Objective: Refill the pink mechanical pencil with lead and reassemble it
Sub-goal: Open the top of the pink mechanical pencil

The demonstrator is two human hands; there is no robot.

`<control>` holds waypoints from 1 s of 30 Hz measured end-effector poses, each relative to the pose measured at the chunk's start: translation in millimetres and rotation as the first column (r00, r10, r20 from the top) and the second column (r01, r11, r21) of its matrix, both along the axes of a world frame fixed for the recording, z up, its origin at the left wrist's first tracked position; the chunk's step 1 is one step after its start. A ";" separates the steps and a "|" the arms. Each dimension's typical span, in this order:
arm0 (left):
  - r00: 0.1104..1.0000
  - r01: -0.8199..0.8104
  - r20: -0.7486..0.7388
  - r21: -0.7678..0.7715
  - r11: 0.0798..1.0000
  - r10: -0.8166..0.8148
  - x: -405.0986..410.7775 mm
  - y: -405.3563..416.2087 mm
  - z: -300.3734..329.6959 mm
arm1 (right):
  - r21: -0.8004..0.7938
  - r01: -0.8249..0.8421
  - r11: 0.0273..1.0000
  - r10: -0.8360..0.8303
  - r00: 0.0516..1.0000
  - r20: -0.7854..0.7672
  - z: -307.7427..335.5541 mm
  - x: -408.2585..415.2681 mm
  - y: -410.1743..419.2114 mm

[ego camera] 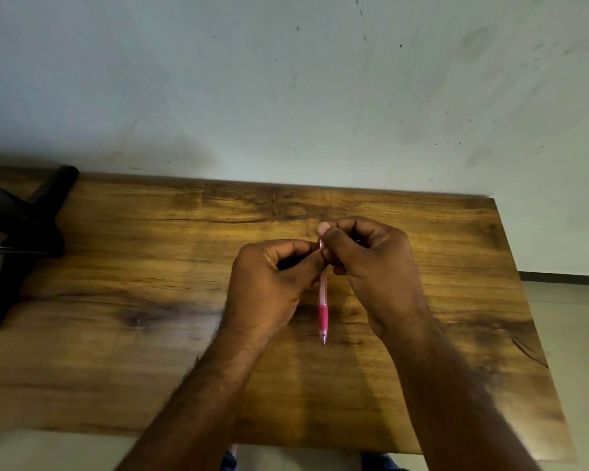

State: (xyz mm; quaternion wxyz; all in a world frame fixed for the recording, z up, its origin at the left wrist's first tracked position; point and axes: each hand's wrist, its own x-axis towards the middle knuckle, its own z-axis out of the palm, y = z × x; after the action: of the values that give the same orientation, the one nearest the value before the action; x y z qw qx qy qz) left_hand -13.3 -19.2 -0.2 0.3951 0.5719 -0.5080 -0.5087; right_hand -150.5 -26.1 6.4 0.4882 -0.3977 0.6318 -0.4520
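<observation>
The pink mechanical pencil (323,307) hangs almost upright over the middle of the wooden table (150,266), tip pointing down toward me. Its clear pink barrel and darker pink grip show below my hands. My left hand (272,287) pinches the upper barrel between thumb and fingers. My right hand (368,263) closes around the pencil's top end, with a fingertip over the cap. The top end and any lead are hidden by my fingers.
A black stand with crossed legs (24,229) sits on the table's far left. A pale wall (286,79) rises right behind the table. The table's right edge (524,300) drops to a light floor.
</observation>
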 end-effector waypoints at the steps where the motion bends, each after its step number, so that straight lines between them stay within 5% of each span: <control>1: 1.000 0.008 0.004 -0.003 1.000 -0.008 -0.2 -0.1 -0.2 | -0.001 0.005 1.000 -0.005 1.000 -0.001 -0.8 -0.5 -0.4; 11: 0.997 0.059 0.042 0.068 0.996 -0.062 -0.3 0.4 -3.5 | 0.050 0.156 0.986 -0.162 0.974 0.159 -2.4 -5.4 -5.3; 14: 0.999 0.030 0.036 0.077 0.997 -0.033 0.5 0.6 -5.4 | 0.057 0.178 0.982 -0.178 0.984 -0.001 -5.6 -18.6 -6.2; 19: 1.000 -0.006 0.031 0.067 0.998 0.004 3.4 -3.5 -7.3 | 0.169 0.010 0.986 0.071 0.882 -0.466 -25.8 -18.8 -1.4; 25: 0.999 0.008 0.043 0.063 0.998 -0.011 5.1 -3.6 -9.1 | 0.194 -0.043 0.980 0.154 0.783 -0.602 -28.1 -11.1 -3.3; 30: 0.999 0.025 0.024 0.058 0.998 -0.026 4.8 -3.9 -7.7 | 0.170 -0.026 0.985 0.120 0.811 -0.572 -23.9 -20.8 -5.3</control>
State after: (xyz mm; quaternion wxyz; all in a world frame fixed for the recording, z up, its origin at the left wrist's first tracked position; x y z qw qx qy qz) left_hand -8.4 -23.1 -7.9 0.3656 0.5828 -0.5052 -0.5211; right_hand -171.2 -31.3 -17.6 0.3186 -0.5017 0.7677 -0.2398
